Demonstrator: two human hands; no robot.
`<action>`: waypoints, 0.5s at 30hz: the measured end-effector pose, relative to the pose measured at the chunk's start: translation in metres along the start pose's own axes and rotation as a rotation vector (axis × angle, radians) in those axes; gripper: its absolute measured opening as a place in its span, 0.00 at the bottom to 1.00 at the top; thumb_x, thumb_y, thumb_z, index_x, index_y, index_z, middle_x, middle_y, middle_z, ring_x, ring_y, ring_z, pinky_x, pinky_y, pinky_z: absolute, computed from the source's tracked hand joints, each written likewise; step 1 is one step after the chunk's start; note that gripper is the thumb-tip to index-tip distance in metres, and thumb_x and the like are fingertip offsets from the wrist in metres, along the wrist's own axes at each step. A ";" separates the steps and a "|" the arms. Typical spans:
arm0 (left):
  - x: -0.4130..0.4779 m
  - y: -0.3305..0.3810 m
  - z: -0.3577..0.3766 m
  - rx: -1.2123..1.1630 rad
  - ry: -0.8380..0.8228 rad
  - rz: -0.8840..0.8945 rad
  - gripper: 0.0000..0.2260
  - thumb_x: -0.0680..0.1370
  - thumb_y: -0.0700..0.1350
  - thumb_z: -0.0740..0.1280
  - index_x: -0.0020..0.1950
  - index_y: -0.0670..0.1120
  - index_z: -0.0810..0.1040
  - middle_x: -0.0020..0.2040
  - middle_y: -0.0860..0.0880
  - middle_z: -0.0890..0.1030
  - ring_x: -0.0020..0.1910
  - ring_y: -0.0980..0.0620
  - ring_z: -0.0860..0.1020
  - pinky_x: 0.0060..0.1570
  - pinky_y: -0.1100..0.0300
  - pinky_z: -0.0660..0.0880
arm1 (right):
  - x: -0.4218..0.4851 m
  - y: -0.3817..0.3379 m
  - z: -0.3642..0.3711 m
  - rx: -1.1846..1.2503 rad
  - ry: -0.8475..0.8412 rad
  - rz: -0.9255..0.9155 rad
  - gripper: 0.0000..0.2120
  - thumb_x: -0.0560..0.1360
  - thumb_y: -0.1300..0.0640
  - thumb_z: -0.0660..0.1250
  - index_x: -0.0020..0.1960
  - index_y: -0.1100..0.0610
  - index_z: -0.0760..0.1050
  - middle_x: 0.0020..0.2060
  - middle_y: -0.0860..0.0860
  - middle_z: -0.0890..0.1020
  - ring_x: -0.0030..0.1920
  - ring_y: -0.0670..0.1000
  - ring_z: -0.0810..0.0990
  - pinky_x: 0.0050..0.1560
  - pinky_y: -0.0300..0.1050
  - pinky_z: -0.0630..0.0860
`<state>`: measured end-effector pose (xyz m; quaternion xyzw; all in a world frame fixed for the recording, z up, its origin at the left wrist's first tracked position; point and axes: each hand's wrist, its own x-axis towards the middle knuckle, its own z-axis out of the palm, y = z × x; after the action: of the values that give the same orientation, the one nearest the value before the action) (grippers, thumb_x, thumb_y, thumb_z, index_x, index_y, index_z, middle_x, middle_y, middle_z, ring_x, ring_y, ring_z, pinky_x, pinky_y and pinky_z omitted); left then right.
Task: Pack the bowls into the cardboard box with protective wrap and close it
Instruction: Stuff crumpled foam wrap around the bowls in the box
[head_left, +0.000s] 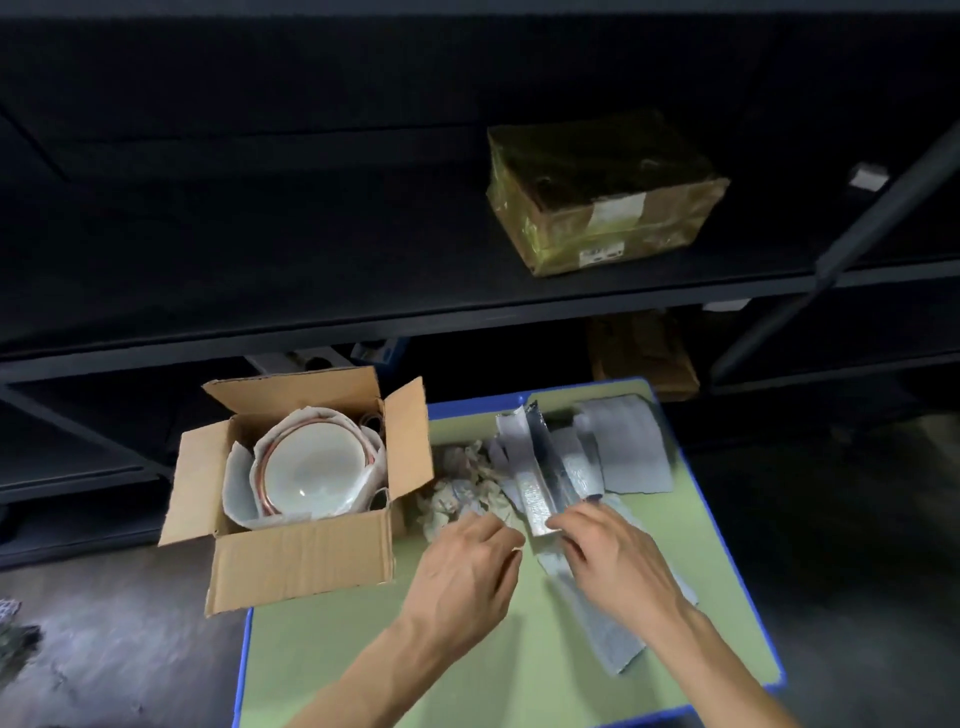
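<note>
Dark shelving is backing the green worktop (395, 670); bowls (311, 470) are sitting in the open cardboard box (301, 566). Both hands' fingers (574, 522) are pinching the silvery wrap strip (537, 501); thin wrap risks tearing or slipping.

No writing is coming through legibly anywhere; the taped box (605, 195) sitting on the shelf (363, 291), far beyond and above the right hand (615, 553), is carrying a pale label (615, 210) on its front face and a smaller white sticker (601, 254) with dark marks lower down, both too blurred to read; the open cardboard box (298, 564) lying just to the outer side of the left hand (467, 566) is showing no print at all.
</note>
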<state>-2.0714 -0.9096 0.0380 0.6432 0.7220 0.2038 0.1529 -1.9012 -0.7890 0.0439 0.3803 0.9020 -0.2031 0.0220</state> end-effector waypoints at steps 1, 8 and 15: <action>0.001 0.000 0.008 0.006 -0.037 -0.009 0.12 0.81 0.51 0.57 0.53 0.51 0.80 0.48 0.53 0.78 0.47 0.50 0.76 0.46 0.52 0.75 | -0.003 0.010 0.001 0.005 -0.019 0.042 0.13 0.81 0.53 0.59 0.64 0.45 0.76 0.58 0.40 0.77 0.61 0.46 0.74 0.51 0.44 0.74; 0.011 0.004 0.031 0.053 -0.192 -0.083 0.16 0.81 0.52 0.56 0.66 0.51 0.74 0.60 0.52 0.76 0.57 0.49 0.75 0.59 0.54 0.73 | 0.017 0.056 -0.003 0.177 0.064 0.268 0.15 0.83 0.54 0.60 0.69 0.50 0.73 0.60 0.44 0.79 0.56 0.46 0.79 0.54 0.43 0.75; 0.018 0.008 0.035 0.070 -0.180 -0.156 0.18 0.81 0.51 0.57 0.71 0.50 0.70 0.63 0.50 0.74 0.60 0.48 0.73 0.60 0.52 0.72 | 0.066 0.062 0.009 0.146 0.036 0.373 0.21 0.82 0.47 0.62 0.70 0.57 0.72 0.60 0.52 0.81 0.60 0.55 0.78 0.54 0.51 0.77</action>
<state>-2.0497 -0.8877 0.0128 0.6058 0.7598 0.1075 0.2101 -1.9062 -0.7087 0.0015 0.5450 0.7991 -0.2533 0.0154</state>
